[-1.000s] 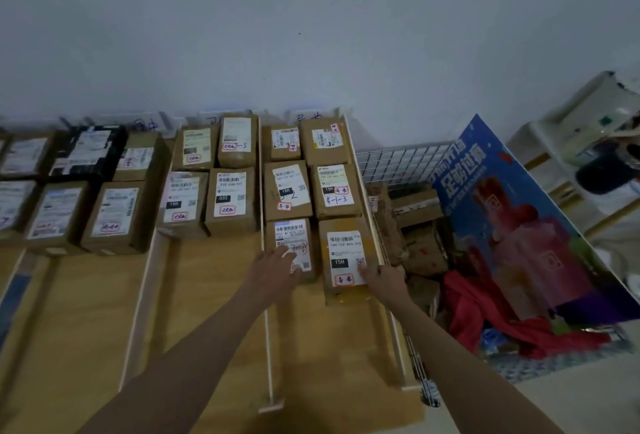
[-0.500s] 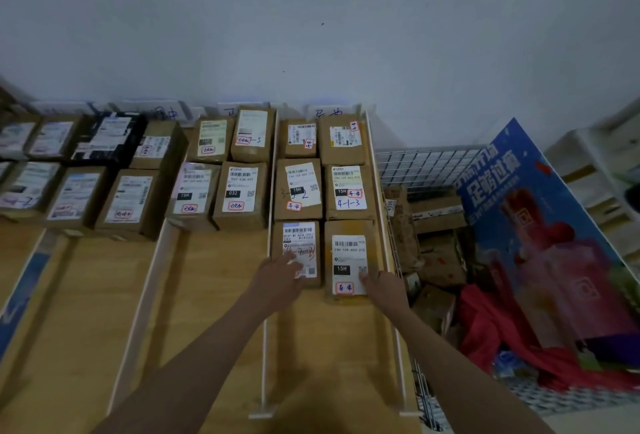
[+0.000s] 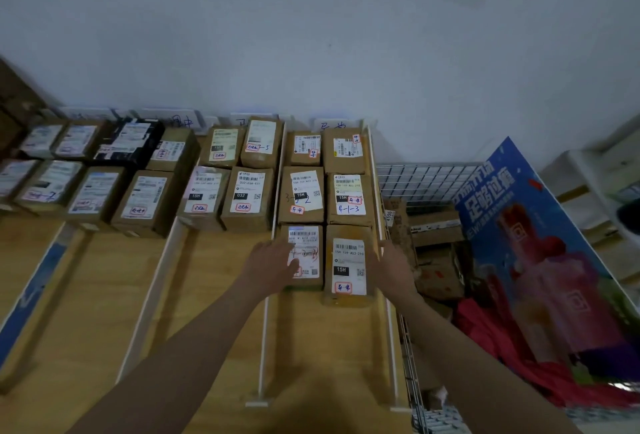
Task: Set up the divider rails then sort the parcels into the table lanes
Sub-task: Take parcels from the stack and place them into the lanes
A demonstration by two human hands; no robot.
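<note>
Brown labelled parcels lie in rows at the far end of a wooden table (image 3: 104,295), split into lanes by white divider rails (image 3: 265,312). In the rightmost lane, two front parcels sit side by side. My left hand (image 3: 273,264) rests flat on the left front parcel (image 3: 306,253), fingers straight over its label. My right hand (image 3: 391,264) touches the right side of the right front parcel (image 3: 348,267), next to the right rail (image 3: 389,312). Neither hand is curled round a box.
A wire cart (image 3: 429,184) right of the table holds more cardboard parcels (image 3: 436,246), red cloth (image 3: 491,336) and a blue poster board (image 3: 540,243). The near stretch of each lane shows bare wood. A white wall stands behind the table.
The right front parcel slid further up the lane and now stands straight against the row behind. My right hand moved from its near edge to its right side. The view shifted left.
</note>
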